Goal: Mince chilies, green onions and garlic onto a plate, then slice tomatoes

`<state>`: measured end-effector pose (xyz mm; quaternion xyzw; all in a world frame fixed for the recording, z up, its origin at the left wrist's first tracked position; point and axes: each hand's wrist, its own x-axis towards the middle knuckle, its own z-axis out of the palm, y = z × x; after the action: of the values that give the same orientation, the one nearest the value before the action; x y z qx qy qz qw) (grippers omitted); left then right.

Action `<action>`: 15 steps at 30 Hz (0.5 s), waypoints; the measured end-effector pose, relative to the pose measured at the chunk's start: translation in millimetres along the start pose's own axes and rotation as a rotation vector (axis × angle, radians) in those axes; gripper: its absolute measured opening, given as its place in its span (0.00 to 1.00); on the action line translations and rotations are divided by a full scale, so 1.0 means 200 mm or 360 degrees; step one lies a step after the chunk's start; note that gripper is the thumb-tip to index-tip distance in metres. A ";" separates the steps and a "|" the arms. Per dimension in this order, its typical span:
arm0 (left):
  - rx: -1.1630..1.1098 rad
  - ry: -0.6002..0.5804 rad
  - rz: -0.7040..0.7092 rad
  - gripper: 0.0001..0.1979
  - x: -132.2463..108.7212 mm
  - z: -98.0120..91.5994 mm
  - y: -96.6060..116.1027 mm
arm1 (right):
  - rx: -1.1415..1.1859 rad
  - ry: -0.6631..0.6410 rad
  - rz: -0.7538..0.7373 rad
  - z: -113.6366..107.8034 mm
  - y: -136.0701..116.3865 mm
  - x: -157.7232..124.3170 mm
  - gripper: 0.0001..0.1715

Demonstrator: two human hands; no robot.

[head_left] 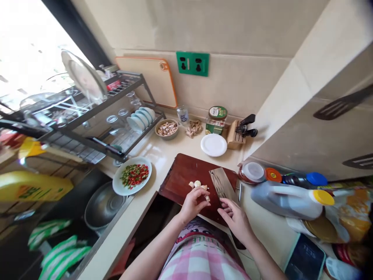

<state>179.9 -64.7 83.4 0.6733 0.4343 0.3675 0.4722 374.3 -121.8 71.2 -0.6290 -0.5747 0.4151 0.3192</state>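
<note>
My left hand (194, 204) is over the front of a dark red cutting board (182, 167). Its thumb and forefinger close on a small pale garlic clove (207, 198). Just beyond the fingertips, several garlic cloves (197, 183) lie in a loose group on the board. A cleaver (223, 182) rests flat on the board's right side, blade pointing away and dark handle toward me. Over the handle hovers my right hand (234, 217), fingers slightly bent and apart from the thumb, with nothing visible between them. The hand hides part of the handle.
Left of the board is a plate (116, 184) of chopped red and green chillies. Behind stand a bowl (167, 137) of garlic, a white plate (213, 145) and a knife block (235, 136). A dish rack (107, 112) borders the sink; jars and a large jug (287, 200) line the right.
</note>
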 end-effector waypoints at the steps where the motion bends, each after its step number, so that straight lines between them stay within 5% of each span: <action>1: 0.0013 0.0026 -0.0010 0.13 -0.03 0.01 0.01 | 0.0197 -0.0109 0.0004 0.02 -0.04 0.04 0.22; 7: 0.0223 0.0178 -0.0085 0.16 -0.20 0.01 0.08 | 0.0615 -0.0585 0.0090 0.17 -0.15 0.16 0.22; 12: 0.0299 0.0280 -0.0136 0.18 -0.31 -0.07 0.03 | 0.0456 -0.0720 0.0230 0.28 -0.04 0.24 0.27; 15: 0.0231 0.0385 -0.0211 0.18 -0.37 -0.12 -0.02 | 0.0280 -0.0652 0.0093 0.37 0.01 0.28 0.30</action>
<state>130.6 -124.9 81.3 0.6263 0.5569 0.3816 0.3899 308.7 -73.1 27.5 -0.5177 -0.5706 0.5917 0.2372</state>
